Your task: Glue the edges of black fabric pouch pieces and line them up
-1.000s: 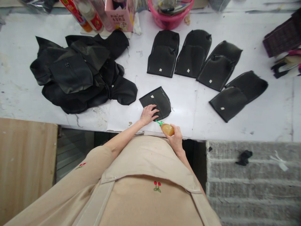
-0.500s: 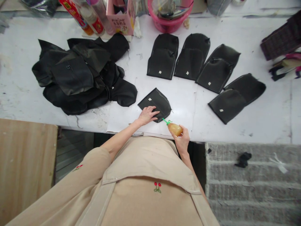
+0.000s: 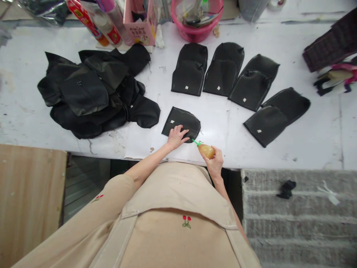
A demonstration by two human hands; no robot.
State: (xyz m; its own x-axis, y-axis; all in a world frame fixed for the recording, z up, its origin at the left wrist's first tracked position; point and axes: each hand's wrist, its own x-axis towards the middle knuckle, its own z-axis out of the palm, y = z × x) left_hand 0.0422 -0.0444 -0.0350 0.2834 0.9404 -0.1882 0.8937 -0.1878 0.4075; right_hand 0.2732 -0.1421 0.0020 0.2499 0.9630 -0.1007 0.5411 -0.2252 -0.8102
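A black leather-like piece with a rounded end and a small white tag lies flat near the table's front edge. My left hand rests on its near side, fingers spread over the surface. In my right hand is a squeeze bottle of amber liquid, tilted so its green nozzle points left. The nozzle's tip is at the piece's near rounded edge, close to my left fingertips; whether it touches cannot be made out. Beyond, several similar black pieces lie in a fanned row, each with a white tag.
A heap of black pieces covers the left of the white table. Along the back stand bottles, a pink box and a pink basket of tools. A dark ribbed object is at right.
The black piece under my left hand has turned a little counterclockwise. My left hand has shifted slightly right on it. The bottle stays at the near rounded edge. The whole view has shifted slightly.
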